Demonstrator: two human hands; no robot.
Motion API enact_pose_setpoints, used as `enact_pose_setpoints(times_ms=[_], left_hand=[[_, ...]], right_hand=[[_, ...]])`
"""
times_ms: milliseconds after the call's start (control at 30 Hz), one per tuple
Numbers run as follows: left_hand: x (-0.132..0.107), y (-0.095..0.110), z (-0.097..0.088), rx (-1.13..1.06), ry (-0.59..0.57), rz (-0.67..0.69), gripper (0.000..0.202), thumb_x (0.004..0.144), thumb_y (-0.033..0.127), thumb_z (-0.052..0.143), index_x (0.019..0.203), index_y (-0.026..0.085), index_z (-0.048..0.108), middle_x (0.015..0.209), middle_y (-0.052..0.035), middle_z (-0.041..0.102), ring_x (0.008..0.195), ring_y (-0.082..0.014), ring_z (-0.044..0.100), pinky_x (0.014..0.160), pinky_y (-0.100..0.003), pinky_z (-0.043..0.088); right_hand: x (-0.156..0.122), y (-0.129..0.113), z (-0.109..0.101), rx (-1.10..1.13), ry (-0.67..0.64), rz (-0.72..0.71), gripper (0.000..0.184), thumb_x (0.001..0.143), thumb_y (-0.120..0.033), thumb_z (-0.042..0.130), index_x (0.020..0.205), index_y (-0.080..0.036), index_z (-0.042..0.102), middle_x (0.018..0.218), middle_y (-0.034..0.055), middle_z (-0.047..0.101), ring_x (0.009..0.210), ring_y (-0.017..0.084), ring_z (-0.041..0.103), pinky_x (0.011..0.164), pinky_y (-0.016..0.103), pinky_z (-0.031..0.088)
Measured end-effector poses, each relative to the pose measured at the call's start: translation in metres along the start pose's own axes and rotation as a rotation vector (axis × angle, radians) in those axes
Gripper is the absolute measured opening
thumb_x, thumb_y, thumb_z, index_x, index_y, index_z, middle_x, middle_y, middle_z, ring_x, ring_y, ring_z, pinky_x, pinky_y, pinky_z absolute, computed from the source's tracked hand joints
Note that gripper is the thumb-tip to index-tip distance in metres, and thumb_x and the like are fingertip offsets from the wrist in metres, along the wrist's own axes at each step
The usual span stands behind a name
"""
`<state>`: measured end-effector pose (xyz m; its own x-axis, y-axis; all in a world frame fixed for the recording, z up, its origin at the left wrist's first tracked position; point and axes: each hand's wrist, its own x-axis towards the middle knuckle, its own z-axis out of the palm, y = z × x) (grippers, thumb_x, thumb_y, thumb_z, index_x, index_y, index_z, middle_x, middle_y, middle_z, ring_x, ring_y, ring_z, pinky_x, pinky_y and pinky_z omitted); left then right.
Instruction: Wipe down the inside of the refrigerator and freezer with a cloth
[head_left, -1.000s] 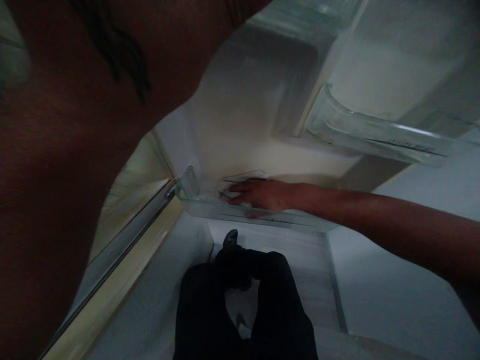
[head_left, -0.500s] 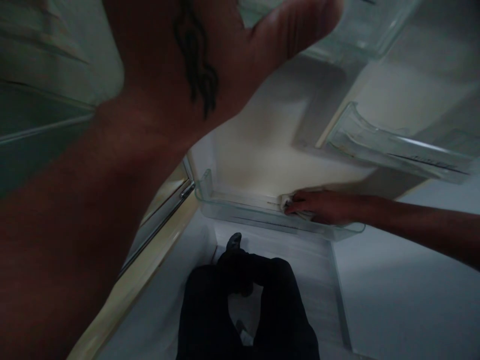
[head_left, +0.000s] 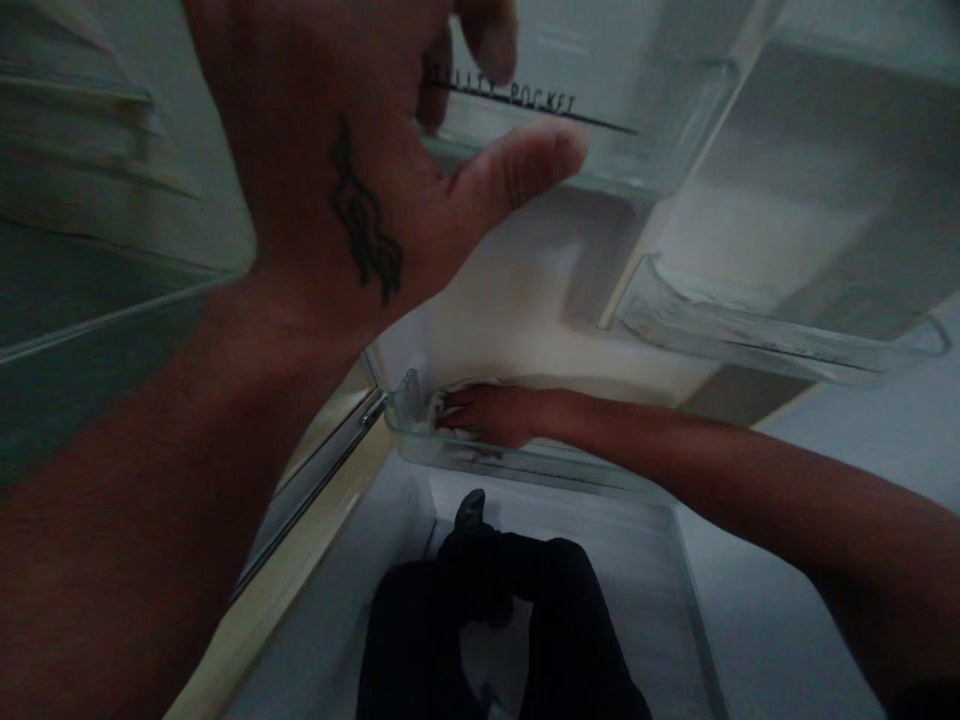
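My left hand (head_left: 360, 150), with a dark tattoo below the thumb, is close to the camera at the upper left. Its thumb stretches out sideways and the visible fingers hang apart in front of a clear upper door bin (head_left: 637, 150) marked "UTILITY POCKET"; whether they touch it I cannot tell. Lower down, my right hand (head_left: 495, 412) reaches into the long clear bottom bin (head_left: 540, 468) of a refrigerator door. It presses a whitish cloth (head_left: 436, 410) into the bin's left end, the fingers partly covering the cloth.
Another clear door bin (head_left: 750, 335) juts out at the right. Glass-edged refrigerator shelves (head_left: 112, 320) are at the left, beside the cream door edge (head_left: 300, 560). My dark-trousered legs (head_left: 412, 630) and a dark shoe (head_left: 470, 510) are below, over the pale floor (head_left: 622, 560).
My right hand has slid left along the bottom bin with the cloth, to its left end. My left hand appears lower and its fingers have come into view; the whole view has shifted slightly.
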<state>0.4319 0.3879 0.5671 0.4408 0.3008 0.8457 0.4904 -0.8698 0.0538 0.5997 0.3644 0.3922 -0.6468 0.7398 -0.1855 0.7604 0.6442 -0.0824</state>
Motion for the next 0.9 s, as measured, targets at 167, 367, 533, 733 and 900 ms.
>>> enact_pose_setpoints(times_ms=[167,367,533,733,900], left_hand=[[0.001,-0.006,0.010,0.095,0.178,0.151,0.068,0.082,0.080,0.050,0.113,0.021,0.064,0.092,0.0010,0.050,0.118,-0.0275,0.061,0.110,-0.049,0.037],[0.000,-0.002,0.008,0.104,0.166,0.138,0.065,0.083,0.078,0.052,0.113,0.022,0.064,0.095,-0.0008,0.052,0.120,-0.0296,0.058,0.116,-0.052,0.035],[-0.003,0.000,0.008,0.093,0.183,0.135,0.062,0.083,0.076,0.054,0.112,0.023,0.064,0.098,-0.0018,0.054,0.122,-0.0304,0.055,0.111,-0.053,0.036],[-0.003,0.003,0.011,0.079,0.198,0.107,0.070,0.079,0.082,0.054,0.106,0.019,0.067,0.088,-0.0037,0.056,0.112,-0.0312,0.057,0.107,-0.055,0.035],[-0.002,0.000,0.018,0.038,0.277,0.142,0.068,0.074,0.083,0.058,0.102,0.022,0.068,0.082,-0.0041,0.057,0.104,-0.0323,0.059,0.102,-0.054,0.036]], right_hand=[[-0.087,0.006,0.011,0.090,-0.007,0.198,0.046,0.087,-0.022,0.072,0.132,-0.020,0.066,0.138,0.0132,0.061,0.124,0.025,0.059,0.102,0.039,0.050],[-0.171,-0.011,0.001,-0.023,-0.125,0.547,0.035,0.082,-0.016,0.071,0.115,-0.027,0.074,0.118,0.0073,0.069,0.111,0.026,0.065,0.089,0.036,0.053],[-0.196,-0.041,-0.005,-0.416,0.449,0.783,0.043,0.093,-0.015,0.058,0.135,-0.025,0.064,0.144,0.0108,0.057,0.130,0.029,0.054,0.104,0.041,0.047],[-0.166,-0.035,0.001,-0.627,0.491,0.860,0.054,0.102,-0.032,0.049,0.156,-0.034,0.043,0.156,0.0105,0.048,0.120,0.030,0.059,0.097,0.044,0.048],[-0.170,-0.025,-0.006,-0.612,0.481,0.858,0.047,0.102,-0.020,0.046,0.146,-0.034,0.055,0.138,0.0087,0.063,0.108,0.026,0.065,0.086,0.039,0.052]])
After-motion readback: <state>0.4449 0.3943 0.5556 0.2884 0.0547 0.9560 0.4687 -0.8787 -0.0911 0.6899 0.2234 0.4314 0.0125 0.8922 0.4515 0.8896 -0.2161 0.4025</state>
